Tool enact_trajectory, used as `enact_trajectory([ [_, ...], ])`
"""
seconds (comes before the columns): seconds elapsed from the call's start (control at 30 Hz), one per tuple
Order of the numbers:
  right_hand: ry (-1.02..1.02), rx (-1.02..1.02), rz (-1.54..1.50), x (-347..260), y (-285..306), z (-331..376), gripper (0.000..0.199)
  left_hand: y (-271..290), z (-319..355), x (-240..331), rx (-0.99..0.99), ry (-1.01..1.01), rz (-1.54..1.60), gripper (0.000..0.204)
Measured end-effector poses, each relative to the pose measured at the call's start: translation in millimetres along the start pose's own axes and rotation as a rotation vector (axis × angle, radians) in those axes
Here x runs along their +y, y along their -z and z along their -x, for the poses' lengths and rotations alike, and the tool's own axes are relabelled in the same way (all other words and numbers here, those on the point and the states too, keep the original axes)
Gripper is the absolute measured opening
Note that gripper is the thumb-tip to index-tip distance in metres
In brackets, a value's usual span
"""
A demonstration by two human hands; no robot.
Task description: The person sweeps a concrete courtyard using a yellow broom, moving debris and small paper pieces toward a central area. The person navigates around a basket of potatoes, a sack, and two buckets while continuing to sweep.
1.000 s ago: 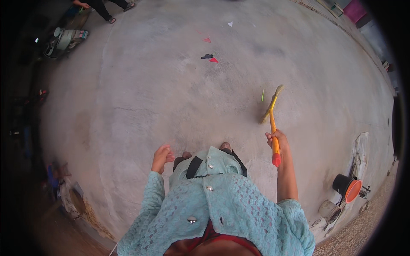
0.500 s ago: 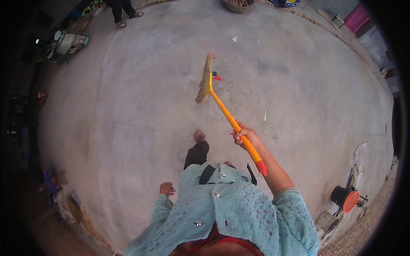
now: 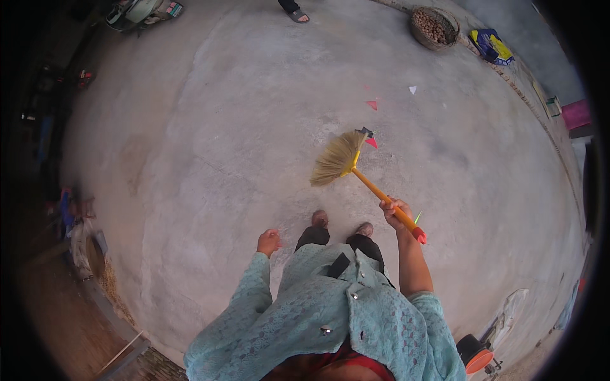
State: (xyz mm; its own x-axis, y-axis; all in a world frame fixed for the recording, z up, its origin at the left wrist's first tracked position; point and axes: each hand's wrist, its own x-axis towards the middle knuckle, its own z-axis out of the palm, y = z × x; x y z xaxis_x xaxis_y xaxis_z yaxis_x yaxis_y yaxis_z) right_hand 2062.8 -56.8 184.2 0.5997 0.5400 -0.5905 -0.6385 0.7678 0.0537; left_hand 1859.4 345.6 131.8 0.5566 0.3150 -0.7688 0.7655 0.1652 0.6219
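A broom [image 3: 340, 157] with a fan of straw bristles, a yellow collar and an orange handle is in my right hand [image 3: 395, 211], whose fingers wrap round the handle near its red end cap. The bristle fan faces me broadside, ahead of my feet. Just past it are a black scrap [image 3: 365, 132] and a red scrap [image 3: 372, 143] on the concrete. A thin green strip [image 3: 417, 217] shows beside my right hand. My left hand [image 3: 269, 242] hangs by my side with its fingers curled and nothing visible in them.
Another red scrap [image 3: 372, 105] and a white scrap [image 3: 412, 90] lie farther out. A basket [image 3: 420, 38] of brown lumps and a blue-and-yellow bag [image 3: 494, 48] stand far right. Someone's sandalled foot [image 3: 300, 16] is at the top. A black bucket [image 3: 469, 348] sits low right.
The broom's bristle fan has turned from edge-on to broadside. My view has shifted left, and both my feet now show. My left hand has come forward; my right hand still grips the handle.
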Motion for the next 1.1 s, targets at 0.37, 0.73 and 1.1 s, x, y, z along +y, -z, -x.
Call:
enact_trajectory([
  [0.37,0.21,0.689,0.535,-158.0,18.6,94.8,0.023,-22.0,-11.8,21.7,-0.005,0.214,-0.184,0.025],
  [0.73,0.24,0.994,2.08,-155.9,-73.8,137.6,0.039,-171.3,-6.5,195.1,-0.266,-0.411,-0.284,0.027],
  [1.1,0.264,0.602,2.714,-105.7,-128.1,127.3,0.05,-219.1,21.3,172.3,-0.447,-0.559,-0.477,0.024],
])
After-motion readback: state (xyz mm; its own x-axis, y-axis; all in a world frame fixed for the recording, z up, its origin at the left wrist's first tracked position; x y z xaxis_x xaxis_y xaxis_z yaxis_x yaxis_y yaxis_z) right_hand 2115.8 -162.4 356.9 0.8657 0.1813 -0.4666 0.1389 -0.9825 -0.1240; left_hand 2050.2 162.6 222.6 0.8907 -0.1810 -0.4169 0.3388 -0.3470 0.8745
